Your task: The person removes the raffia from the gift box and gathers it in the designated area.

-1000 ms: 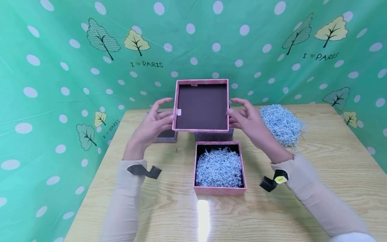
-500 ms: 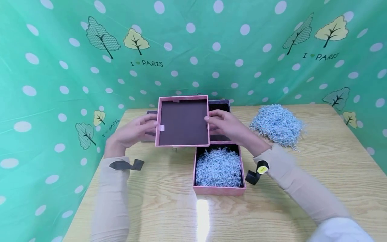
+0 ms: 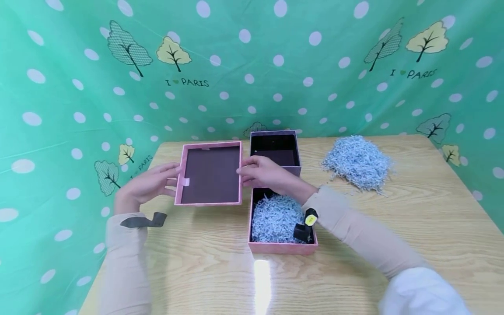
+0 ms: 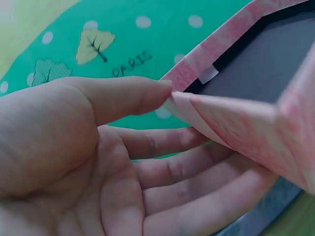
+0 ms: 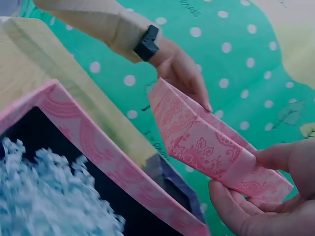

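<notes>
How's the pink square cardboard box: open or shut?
Open: blue paper shreds show inside the box; left hand and right hand hold its shallow pink lid aside.

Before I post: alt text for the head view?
A person's left hand and right hand hold a pink lid over a wooden table, dark inside showing. To its right sit a pink box of blue shreds, an open purple box behind it, and a loose heap of shreds.

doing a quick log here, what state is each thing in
Pink lid, off, held in both hands
Left hand, pinching one lid side
Right hand, pinching the opposite side
Pink box, open, holding blue shreds
Grey box, open, no shreds visible inside
Paper pile, loose on the table
Grey edge, state unclear, mostly hidden
</notes>
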Action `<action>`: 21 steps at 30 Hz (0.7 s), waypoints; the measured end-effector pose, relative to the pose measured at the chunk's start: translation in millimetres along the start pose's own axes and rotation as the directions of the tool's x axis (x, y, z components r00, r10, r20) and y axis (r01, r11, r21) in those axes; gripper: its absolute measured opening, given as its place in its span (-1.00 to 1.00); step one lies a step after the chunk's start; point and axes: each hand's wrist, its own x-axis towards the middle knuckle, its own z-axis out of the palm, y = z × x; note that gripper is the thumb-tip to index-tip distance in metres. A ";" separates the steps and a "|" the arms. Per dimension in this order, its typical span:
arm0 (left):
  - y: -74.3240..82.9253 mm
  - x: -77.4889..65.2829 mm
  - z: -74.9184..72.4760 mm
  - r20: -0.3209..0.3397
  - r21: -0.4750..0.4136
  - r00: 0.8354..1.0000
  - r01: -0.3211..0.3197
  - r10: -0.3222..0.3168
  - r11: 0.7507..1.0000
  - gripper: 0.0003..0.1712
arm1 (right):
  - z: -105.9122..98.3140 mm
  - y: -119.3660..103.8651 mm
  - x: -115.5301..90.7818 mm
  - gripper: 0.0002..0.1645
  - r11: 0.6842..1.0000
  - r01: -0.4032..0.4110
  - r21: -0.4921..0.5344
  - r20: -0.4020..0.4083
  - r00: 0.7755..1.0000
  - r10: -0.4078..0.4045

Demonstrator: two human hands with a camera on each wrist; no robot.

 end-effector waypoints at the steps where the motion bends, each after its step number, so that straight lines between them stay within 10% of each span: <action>1: -2.4 -1.9 -2.2 -0.002 0.006 1.000 0.018 -0.018 1.000 -0.37 | 4.3 1.2 2.6 -0.34 1.000 -0.005 -0.003 0.003 1.000 0.005; 21: -32.2 -20.8 -21.4 -0.078 0.062 0.963 0.265 -0.260 0.962 -0.37 | 66.5 21.6 37.1 -0.44 0.989 -0.137 -0.063 0.048 0.989 0.140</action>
